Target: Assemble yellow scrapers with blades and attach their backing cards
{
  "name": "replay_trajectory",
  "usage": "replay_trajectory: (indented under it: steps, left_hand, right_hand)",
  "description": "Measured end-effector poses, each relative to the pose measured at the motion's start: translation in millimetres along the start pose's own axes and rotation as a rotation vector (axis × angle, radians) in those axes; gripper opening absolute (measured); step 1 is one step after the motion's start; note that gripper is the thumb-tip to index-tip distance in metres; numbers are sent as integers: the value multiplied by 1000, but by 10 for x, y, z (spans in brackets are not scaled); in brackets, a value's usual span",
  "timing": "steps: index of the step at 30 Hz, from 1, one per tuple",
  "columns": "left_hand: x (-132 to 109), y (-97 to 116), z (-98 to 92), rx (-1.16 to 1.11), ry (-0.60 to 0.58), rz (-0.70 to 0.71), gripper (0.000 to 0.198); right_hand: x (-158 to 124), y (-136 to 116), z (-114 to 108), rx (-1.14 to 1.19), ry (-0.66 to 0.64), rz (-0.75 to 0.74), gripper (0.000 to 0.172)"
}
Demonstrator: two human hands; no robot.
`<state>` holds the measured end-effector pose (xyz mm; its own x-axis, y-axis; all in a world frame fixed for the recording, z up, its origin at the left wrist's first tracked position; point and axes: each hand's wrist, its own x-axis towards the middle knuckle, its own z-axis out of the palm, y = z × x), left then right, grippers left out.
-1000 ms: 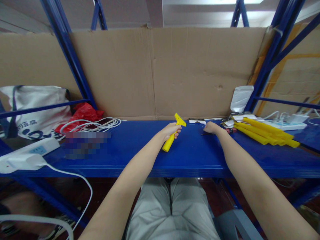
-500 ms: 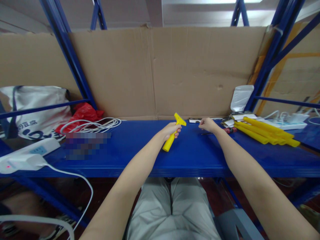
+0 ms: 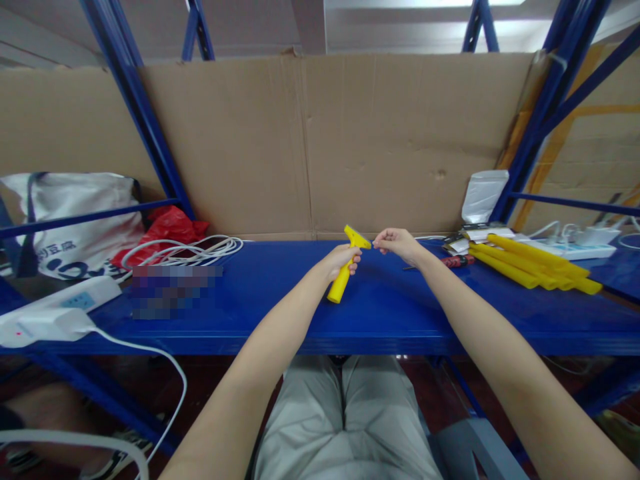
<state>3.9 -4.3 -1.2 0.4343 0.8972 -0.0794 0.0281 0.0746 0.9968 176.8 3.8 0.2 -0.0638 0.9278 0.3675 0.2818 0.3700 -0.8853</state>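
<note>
A yellow scraper (image 3: 340, 283) with a wide, flat head is held in my left hand (image 3: 344, 260). Its handle slants down toward the table's front edge, and its head points up and away from me. Just right of that head is my right hand (image 3: 397, 243), thumb and fingertips pinched together. Whatever lies between those fingertips is too small to make out. Behind the right wrist lies a screwdriver (image 3: 457, 261) with a red and black handle, its shaft partly hidden by the arm.
Several yellow tubes (image 3: 530, 267) lie stacked at right, beside small boxes (image 3: 483, 232) and a power strip (image 3: 565, 248). At left are coiled white cable (image 3: 210, 247), a red bag (image 3: 167, 230) and another power strip (image 3: 65, 303). Cardboard (image 3: 375, 147) walls the back of the blue table (image 3: 280, 300).
My right hand has moved left, from the back of the table to beside the scraper's head. The left hand keeps its hold on the scraper, nearly still.
</note>
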Motion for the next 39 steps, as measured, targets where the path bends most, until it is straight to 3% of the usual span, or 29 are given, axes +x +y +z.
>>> replay_trajectory:
  steps: [13,22,31,39]
  left_hand:
    - [-2,-18,0,-23,-88,1,13]
    - [-11,-12,-7,-18,-78,-24,16]
    - [-21,-4,0,-19,-73,-22,16]
    - [-3,-14,2,-39,-80,-27,17]
  right_hand:
    - [9,13,100,11,-24,24,15]
    - [-20,-69,156,-95,-6,58,21]
    - [34,63,145,-185,-37,-36,16]
    - [38,73,133,-401,-12,-148,13]
